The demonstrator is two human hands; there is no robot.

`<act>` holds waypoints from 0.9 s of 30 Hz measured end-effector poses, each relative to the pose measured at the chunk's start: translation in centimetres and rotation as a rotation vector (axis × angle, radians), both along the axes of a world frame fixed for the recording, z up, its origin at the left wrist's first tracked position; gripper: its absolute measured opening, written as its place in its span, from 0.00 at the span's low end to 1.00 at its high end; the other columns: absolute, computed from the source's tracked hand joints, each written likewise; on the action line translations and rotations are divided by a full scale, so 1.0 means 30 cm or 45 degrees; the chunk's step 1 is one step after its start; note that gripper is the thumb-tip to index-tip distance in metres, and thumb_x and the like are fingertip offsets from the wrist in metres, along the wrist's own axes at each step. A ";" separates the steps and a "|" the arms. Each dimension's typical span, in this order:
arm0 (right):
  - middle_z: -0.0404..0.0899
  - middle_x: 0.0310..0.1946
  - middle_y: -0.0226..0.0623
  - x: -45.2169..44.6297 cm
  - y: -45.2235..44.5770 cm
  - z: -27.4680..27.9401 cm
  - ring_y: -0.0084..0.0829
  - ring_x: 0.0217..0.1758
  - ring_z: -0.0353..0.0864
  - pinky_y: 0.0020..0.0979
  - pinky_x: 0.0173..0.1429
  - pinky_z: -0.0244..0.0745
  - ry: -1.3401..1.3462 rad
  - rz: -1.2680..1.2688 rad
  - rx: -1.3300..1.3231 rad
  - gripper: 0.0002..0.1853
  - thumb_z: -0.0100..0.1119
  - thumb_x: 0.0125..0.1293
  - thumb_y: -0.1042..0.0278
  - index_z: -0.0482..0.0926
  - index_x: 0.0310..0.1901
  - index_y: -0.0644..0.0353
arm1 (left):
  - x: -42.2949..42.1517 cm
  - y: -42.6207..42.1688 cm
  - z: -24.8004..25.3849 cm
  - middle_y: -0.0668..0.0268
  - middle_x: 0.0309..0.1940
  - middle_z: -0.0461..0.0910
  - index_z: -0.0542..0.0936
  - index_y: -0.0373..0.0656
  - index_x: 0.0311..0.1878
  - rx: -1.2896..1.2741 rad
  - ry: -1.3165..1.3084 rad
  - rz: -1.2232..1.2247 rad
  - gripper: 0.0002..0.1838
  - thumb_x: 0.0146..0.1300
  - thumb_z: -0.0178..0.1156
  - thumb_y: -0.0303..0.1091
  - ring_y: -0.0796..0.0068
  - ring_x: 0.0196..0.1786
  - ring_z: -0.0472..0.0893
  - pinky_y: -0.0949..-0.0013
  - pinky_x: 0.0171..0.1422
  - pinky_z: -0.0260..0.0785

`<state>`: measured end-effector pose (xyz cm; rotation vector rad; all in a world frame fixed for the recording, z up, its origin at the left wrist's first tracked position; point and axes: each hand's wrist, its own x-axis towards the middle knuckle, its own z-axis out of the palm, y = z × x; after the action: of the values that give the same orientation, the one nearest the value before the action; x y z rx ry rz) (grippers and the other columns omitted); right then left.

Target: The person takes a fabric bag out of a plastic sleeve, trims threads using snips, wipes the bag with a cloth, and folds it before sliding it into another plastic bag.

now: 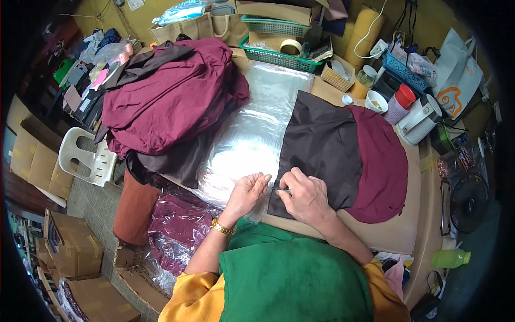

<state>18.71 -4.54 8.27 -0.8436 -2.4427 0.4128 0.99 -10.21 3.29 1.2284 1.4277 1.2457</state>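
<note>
A dark brown and maroon cloth piece (322,155) lies flat in front of me, the brown part on the left and the maroon part rounded on the right. My right hand (307,197) rests over its lower left corner, fingers closed around a small dark tool (280,189) whose kind is mostly hidden. Just left of that corner, my left hand (248,194) has thumb and fingertips pinched together; what they hold is too small to make out. Under the left hand spreads a stack of clear plastic bags (244,145), partly beneath the cloth's left edge.
A big maroon and brown cloth heap (171,96) covers the table's left side. Green baskets (279,59), a white bowl (376,101) and a white kettle (420,119) line the back. A white chair (88,155) and cardboard boxes (75,244) stand at left. Plastic-wrapped maroon cloth (177,231) sits below.
</note>
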 end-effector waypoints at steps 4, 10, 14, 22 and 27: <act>0.75 0.34 0.35 0.008 0.019 -0.029 0.40 0.33 0.81 0.40 0.38 0.75 0.009 -0.050 -0.179 0.17 0.73 0.53 0.68 0.77 0.43 0.57 | -0.039 -0.016 0.018 0.75 0.25 0.71 0.74 0.42 0.32 -0.146 -0.271 -0.107 0.15 0.74 0.57 0.40 0.87 0.25 0.67 0.76 0.31 0.63; 0.75 0.33 0.41 0.117 0.150 -0.232 0.39 0.38 0.80 0.39 0.43 0.74 0.024 -0.483 -0.311 0.32 0.72 0.58 0.59 0.69 0.61 0.61 | -0.131 0.006 0.023 0.59 0.52 0.73 0.62 0.34 0.65 0.577 1.072 0.588 0.34 0.60 0.70 0.29 0.68 0.46 0.81 0.69 0.52 0.75; 0.74 0.26 0.37 0.108 0.140 -0.249 0.36 0.31 0.78 0.39 0.38 0.72 0.107 -0.463 -0.424 0.29 0.71 0.60 0.60 0.70 0.60 0.60 | 0.035 0.045 -0.018 0.51 0.43 0.83 0.72 0.33 0.63 -0.239 0.519 -0.042 0.27 0.67 0.62 0.42 0.61 0.42 0.84 0.60 0.50 0.74; 0.73 0.22 0.34 0.135 0.147 -0.261 0.36 0.25 0.76 0.40 0.34 0.69 0.159 -0.370 -0.454 0.23 0.68 0.63 0.63 0.72 0.57 0.59 | -0.014 0.039 -0.052 0.57 0.25 0.81 0.83 0.37 0.39 -0.231 0.518 -0.152 0.15 0.72 0.57 0.40 0.70 0.30 0.80 0.64 0.40 0.71; 0.76 0.29 0.38 0.109 0.114 -0.201 0.37 0.33 0.80 0.38 0.40 0.73 0.159 -0.272 -0.445 0.23 0.69 0.62 0.63 0.73 0.56 0.59 | -0.005 0.018 -0.084 0.68 0.17 0.73 0.79 0.37 0.29 -0.061 0.228 -0.001 0.17 0.73 0.56 0.39 0.80 0.21 0.68 0.71 0.27 0.62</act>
<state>21.98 -1.13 2.23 -1.1723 -2.1690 0.7995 0.85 -9.68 0.77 1.3348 1.5763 1.1166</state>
